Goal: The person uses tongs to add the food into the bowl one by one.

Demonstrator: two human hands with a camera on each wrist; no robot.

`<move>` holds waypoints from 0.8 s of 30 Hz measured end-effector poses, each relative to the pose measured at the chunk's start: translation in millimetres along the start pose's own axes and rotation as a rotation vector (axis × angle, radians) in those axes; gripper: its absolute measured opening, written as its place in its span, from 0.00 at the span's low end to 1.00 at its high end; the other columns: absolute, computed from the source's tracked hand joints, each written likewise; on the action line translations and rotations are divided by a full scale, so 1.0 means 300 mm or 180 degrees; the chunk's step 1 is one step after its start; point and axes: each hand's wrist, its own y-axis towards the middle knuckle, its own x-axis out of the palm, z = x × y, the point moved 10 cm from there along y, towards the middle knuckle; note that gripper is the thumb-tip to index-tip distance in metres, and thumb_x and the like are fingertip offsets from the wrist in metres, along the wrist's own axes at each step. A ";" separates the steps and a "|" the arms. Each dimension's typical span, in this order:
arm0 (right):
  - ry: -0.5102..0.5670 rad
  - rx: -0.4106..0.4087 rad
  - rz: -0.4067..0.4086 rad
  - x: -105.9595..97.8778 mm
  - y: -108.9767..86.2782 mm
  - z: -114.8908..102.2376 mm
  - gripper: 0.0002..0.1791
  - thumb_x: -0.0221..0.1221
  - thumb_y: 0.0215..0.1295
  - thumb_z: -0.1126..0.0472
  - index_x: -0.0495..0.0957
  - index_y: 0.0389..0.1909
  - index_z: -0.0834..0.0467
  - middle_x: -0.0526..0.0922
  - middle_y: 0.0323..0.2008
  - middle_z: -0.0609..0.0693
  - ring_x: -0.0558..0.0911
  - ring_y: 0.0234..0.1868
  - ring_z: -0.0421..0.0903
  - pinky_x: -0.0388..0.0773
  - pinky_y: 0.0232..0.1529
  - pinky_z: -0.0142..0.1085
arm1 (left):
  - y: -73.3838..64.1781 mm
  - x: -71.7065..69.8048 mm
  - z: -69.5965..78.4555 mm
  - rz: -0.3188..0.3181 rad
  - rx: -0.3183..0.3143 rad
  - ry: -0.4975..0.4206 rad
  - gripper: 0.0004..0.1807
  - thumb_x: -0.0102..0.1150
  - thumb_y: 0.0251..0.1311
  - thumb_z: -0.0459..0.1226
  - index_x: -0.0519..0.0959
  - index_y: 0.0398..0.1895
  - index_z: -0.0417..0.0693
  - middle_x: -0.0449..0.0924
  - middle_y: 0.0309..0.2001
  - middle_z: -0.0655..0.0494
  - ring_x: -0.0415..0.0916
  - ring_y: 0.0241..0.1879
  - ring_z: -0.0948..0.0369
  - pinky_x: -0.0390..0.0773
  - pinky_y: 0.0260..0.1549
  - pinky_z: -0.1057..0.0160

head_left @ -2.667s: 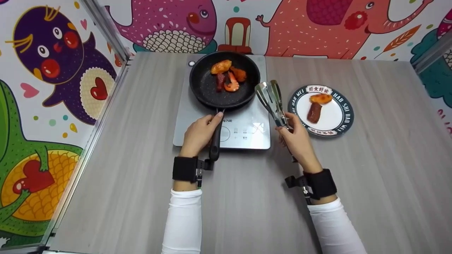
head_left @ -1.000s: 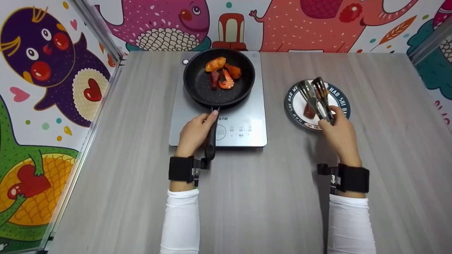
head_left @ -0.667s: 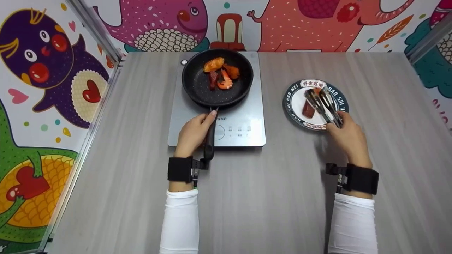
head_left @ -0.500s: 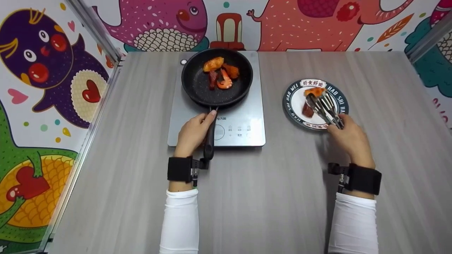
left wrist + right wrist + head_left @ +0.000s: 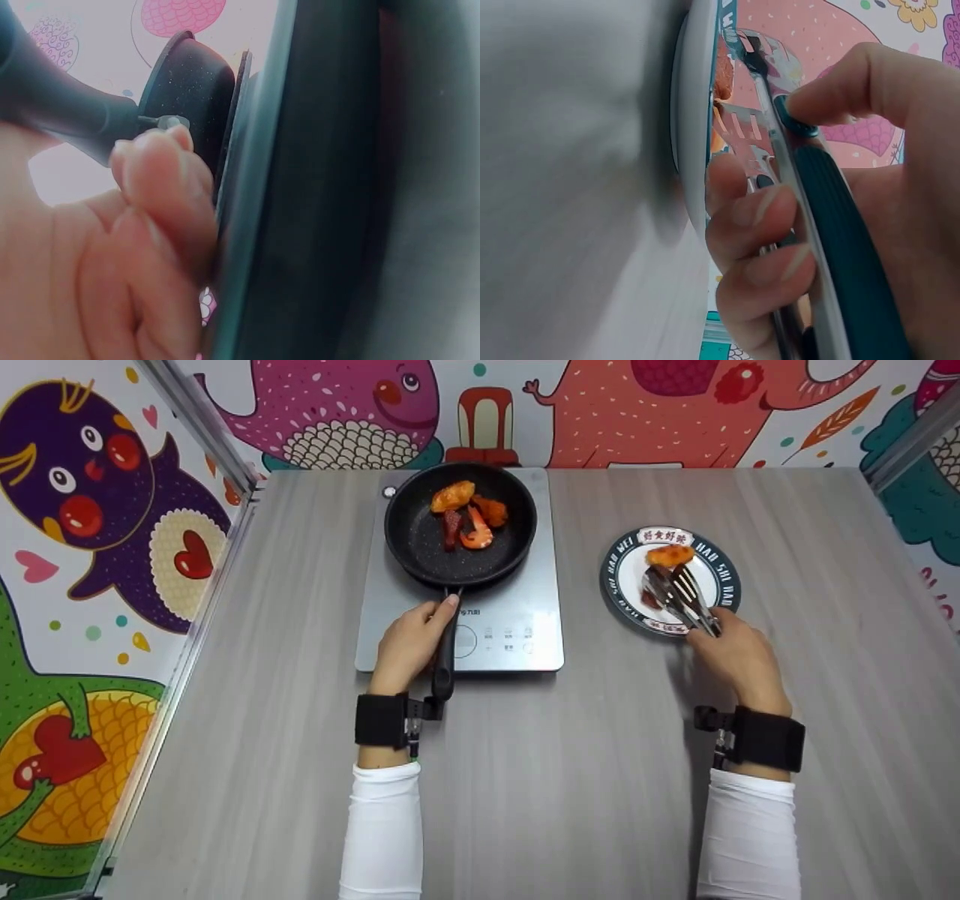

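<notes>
Nearer R hand [image 5: 739, 660], fingers curled round silver metal tongs [image 5: 682, 604], has dark-red meat pc [image 5: 649, 601] approx. 10 o'clk, long axis mostly hidden; L hand [image 5: 409, 651] grips straight black pan handle [image 5: 444, 660].

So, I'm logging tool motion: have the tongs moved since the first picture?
Yes: judged against the hob, the tongs have moved right, from its edge to over the plate.

A pale grey wood-grain tabletop [image 5: 570, 810] runs back to a white back wall [image 5: 521, 424] printed with a coral elephant [image 5: 630, 431] and a magenta creature [image 5: 322, 401]; the left wall [image 5: 97, 656] carries a purple figure [image 5: 56, 450] and a green creature [image 5: 26, 682] clasping a red heart [image 5: 71, 746], silvery metal posts [image 5: 196, 424] rise at both rear corners, and soft light lies across it all
</notes>
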 end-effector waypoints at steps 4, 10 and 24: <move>-0.0018 -0.0016 0.0065 0.003 0.002 -0.013 0.35 0.47 0.59 0.46 0.54 0.65 0.59 0.63 0.58 0.69 0.63 0.54 0.67 0.58 0.51 0.57 | 0.001 0.002 -0.002 -0.0016 -0.0023 -0.0036 0.35 0.30 0.48 0.73 0.70 0.26 0.54 0.69 0.21 0.54 0.68 0.19 0.56 0.65 0.20 0.60; -0.0155 -0.0158 0.0179 0.019 0.004 -0.052 0.33 0.51 0.57 0.50 0.60 0.63 0.59 0.71 0.50 0.67 0.71 0.43 0.61 0.64 0.40 0.53 | 0.000 0.003 -0.004 -0.0021 -0.0050 -0.0022 0.36 0.30 0.47 0.73 0.70 0.26 0.54 0.69 0.21 0.53 0.68 0.18 0.56 0.65 0.19 0.59; -0.0310 -0.0187 0.0430 0.009 0.004 -0.059 0.29 0.51 0.56 0.51 0.66 0.59 0.58 0.71 0.50 0.69 0.71 0.45 0.67 0.64 0.39 0.56 | 0.001 -0.001 -0.005 -0.0008 -0.0048 0.0024 0.36 0.30 0.47 0.73 0.71 0.26 0.54 0.70 0.21 0.53 0.69 0.19 0.56 0.65 0.20 0.59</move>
